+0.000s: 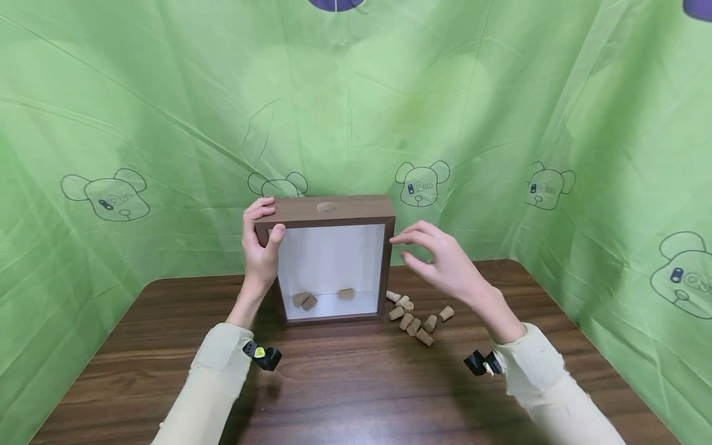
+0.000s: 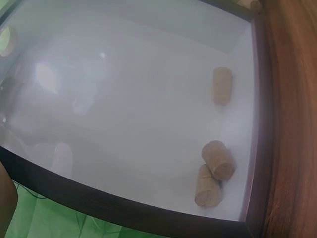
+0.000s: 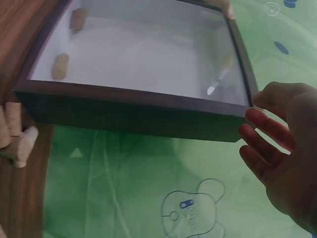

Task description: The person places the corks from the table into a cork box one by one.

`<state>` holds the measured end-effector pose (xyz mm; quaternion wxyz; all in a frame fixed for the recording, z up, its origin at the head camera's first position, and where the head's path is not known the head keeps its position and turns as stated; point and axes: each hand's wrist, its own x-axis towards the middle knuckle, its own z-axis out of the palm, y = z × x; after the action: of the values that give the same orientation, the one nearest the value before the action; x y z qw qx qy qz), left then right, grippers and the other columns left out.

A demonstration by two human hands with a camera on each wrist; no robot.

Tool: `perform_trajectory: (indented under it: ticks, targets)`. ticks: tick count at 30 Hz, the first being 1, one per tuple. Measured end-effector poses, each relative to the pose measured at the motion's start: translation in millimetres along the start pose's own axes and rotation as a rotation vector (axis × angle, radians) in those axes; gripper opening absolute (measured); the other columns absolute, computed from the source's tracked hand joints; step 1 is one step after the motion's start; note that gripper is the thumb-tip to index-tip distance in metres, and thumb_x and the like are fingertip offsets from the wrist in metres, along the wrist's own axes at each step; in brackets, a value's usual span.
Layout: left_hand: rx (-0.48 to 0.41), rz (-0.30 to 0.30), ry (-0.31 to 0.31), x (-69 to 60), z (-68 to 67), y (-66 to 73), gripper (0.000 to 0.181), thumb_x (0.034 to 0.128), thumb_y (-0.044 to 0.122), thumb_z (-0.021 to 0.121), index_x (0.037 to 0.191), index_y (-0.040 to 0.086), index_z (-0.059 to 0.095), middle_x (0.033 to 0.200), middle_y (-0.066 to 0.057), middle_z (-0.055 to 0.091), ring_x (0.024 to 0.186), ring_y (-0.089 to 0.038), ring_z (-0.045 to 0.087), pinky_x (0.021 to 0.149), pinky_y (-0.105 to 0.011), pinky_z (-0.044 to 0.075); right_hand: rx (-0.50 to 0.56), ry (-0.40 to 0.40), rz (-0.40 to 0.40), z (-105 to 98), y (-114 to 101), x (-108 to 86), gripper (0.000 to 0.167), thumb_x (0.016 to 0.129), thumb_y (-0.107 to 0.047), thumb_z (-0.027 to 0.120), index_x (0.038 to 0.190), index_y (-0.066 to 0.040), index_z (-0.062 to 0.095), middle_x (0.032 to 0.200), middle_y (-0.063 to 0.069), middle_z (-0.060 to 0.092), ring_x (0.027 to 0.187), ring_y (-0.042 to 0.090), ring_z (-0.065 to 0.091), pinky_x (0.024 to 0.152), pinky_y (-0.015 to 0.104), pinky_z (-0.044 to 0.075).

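Observation:
A brown wooden shadow box (image 1: pixel 356 207) with a clear front and white back stands upright on the table. Its top has a round hole (image 1: pixel 327 208). My left hand (image 1: pixel 260 256) grips the box's upper left corner, thumb on the front edge and fingers over the top. Three corks lie at the bottom inside: a single cork (image 1: pixel 346 294) apart from a touching pair (image 2: pixel 218 161). Beside the box's right edge, my right hand (image 1: pixel 445 262) holds nothing; its fingers (image 3: pixel 267 131) are loosely bent near the upper right corner. Whether they touch the frame I cannot tell.
Several loose corks (image 1: pixel 413 327) lie on the dark wooden table (image 1: pixel 345 383) to the right of the box, below my right hand. A green curtain (image 1: pixel 345 123) with bear-head drawings hangs behind the table and along its sides.

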<state>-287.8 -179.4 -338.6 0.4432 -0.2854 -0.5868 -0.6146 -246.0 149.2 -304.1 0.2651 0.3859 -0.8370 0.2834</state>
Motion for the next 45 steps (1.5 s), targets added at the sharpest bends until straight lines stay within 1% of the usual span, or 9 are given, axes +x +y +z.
perform_trajectory:
  ticks: [6, 12, 15, 21, 24, 29, 33, 40, 45]
  targets:
    - [0.015, -0.007, -0.002, -0.4, -0.4, -0.2, 0.049, 0.0856, 0.016, 0.062, 0.114, -0.020, 0.047, 0.133, -0.036, 0.047, 0.131, -0.034, 0.045, 0.109, -0.030, 0.036, -0.003, -0.032, 0.032, 5, 8, -11.7, 0.028, 0.089, -0.006, 0.067, 0.115, -0.014, 0.071, 0.117, -0.001, 0.067, 0.108, 0.017, 0.064, 0.087, 0.035, 0.053]
    - [0.013, -0.014, -0.005, -0.2, -0.3, -0.1, 0.049, 0.0857, 0.017, 0.062, 0.115, -0.019, 0.047, 0.133, -0.035, 0.048, 0.132, -0.033, 0.045, 0.109, -0.031, 0.036, 0.013, -0.071, 0.065, 10, 18, -22.5, 0.028, 0.088, -0.005, 0.068, 0.115, -0.014, 0.070, 0.117, -0.001, 0.067, 0.106, 0.018, 0.066, 0.091, 0.038, 0.054]
    - [0.015, -0.018, -0.013, 0.1, 0.0, 0.4, 0.049, 0.0861, 0.017, 0.062, 0.115, -0.019, 0.047, 0.134, -0.034, 0.048, 0.132, -0.032, 0.044, 0.110, -0.031, 0.036, 0.018, -0.094, 0.075, 13, 24, -28.8, 0.027, 0.089, -0.007, 0.067, 0.116, -0.012, 0.070, 0.116, -0.002, 0.067, 0.108, 0.019, 0.066, 0.095, 0.039, 0.053]
    - [0.015, -0.023, -0.021, -0.2, 0.4, 0.7, 0.048, 0.0859, 0.016, 0.061, 0.115, -0.018, 0.047, 0.134, -0.034, 0.047, 0.132, -0.033, 0.044, 0.110, -0.031, 0.036, 0.028, -0.137, 0.098, 21, 36, -41.8, 0.029, 0.090, -0.007, 0.066, 0.117, -0.014, 0.070, 0.116, -0.003, 0.068, 0.111, 0.018, 0.064, 0.096, 0.040, 0.052]
    - [0.008, -0.022, -0.018, 0.0, 0.1, 0.3, 0.048, 0.0859, 0.016, 0.061, 0.115, -0.018, 0.046, 0.134, -0.034, 0.047, 0.132, -0.033, 0.044, 0.109, -0.031, 0.037, 0.042, -0.159, 0.104, 25, 41, -46.0, 0.029, 0.090, -0.008, 0.068, 0.118, -0.015, 0.070, 0.115, -0.004, 0.068, 0.110, 0.016, 0.064, 0.095, 0.038, 0.052]
    - [0.007, -0.017, -0.018, 0.7, -0.7, 0.0, 0.048, 0.0863, 0.016, 0.061, 0.115, -0.018, 0.046, 0.134, -0.034, 0.047, 0.132, -0.032, 0.045, 0.109, -0.031, 0.037, 0.067, -0.202, 0.115, 33, 48, -52.1, 0.028, 0.090, -0.010, 0.069, 0.117, -0.016, 0.070, 0.111, -0.006, 0.068, 0.105, 0.012, 0.064, 0.088, 0.033, 0.053]
    - [0.009, -0.016, -0.018, 0.5, -1.6, -0.4, 0.047, 0.0859, 0.016, 0.061, 0.115, -0.018, 0.046, 0.134, -0.034, 0.047, 0.132, -0.032, 0.045, 0.109, -0.031, 0.037, 0.075, -0.243, 0.112, 39, 55, -57.3, 0.027, 0.090, -0.011, 0.069, 0.116, -0.018, 0.070, 0.110, -0.006, 0.068, 0.102, 0.012, 0.064, 0.084, 0.035, 0.054]
    - [0.013, -0.013, -0.018, 0.6, -1.5, -0.6, 0.047, 0.0860, 0.016, 0.061, 0.115, -0.018, 0.046, 0.134, -0.034, 0.047, 0.133, -0.033, 0.044, 0.110, -0.031, 0.036, 0.103, -0.318, 0.124, 53, 74, -67.2, 0.027, 0.089, -0.009, 0.069, 0.115, -0.011, 0.071, 0.109, -0.002, 0.068, 0.100, 0.021, 0.066, 0.085, 0.044, 0.053]
    - [0.010, -0.010, -0.017, 0.4, -1.3, -0.3, 0.047, 0.0858, 0.016, 0.061, 0.115, -0.019, 0.047, 0.134, -0.035, 0.047, 0.132, -0.033, 0.044, 0.110, -0.031, 0.036, 0.127, -0.372, 0.151, 58, 83, -72.8, 0.028, 0.088, -0.005, 0.068, 0.115, -0.010, 0.071, 0.105, 0.004, 0.068, 0.096, 0.025, 0.066, 0.085, 0.044, 0.054]
